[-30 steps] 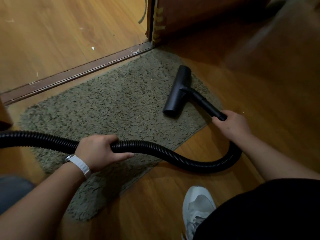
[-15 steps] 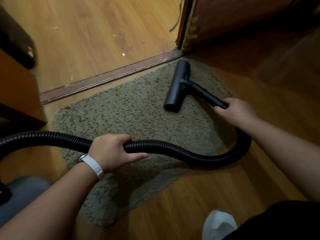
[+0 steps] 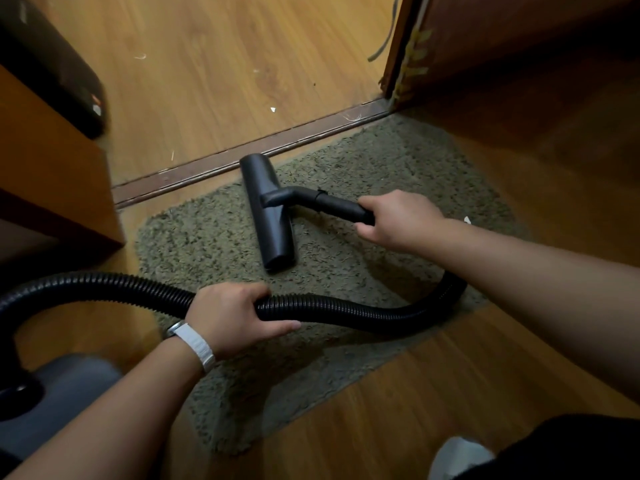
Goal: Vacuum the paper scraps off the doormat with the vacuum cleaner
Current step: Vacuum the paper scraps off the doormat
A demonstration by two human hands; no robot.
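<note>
On the doormat, roughly mid-mat, the black floor nozzle lies flat on the pile w/ its long axis running away from me. Its far end sits just short of the threshold strip. The neck angles off to the right into a rigid black tube.

I see the right hand w/ fingers curled round the tube's near end, firm grip, knuckles up, over the mat's right half. Left hand wraps the ribbed black hose from above, thumb stretched along it toward the right. White watch strap on that wrist.

Hose runs from the grey vac body at bottom left, arcs across the mat's near part, through the left hand, then loops under the right forearm. Where it joins the tube is hidden by the hand.

1 white paper scrap shows on the mat near its right edge, just past the right wrist, well apart from the nozzle. Another white scrap + a few pale slivers lie on the wooden floor beyond the strip, off the mat.

Door stands at top right by the mat's far corner. Wooden cabinet at left w/ a dark blurred item on top, can't ID. White shoe at bottom right.
</note>
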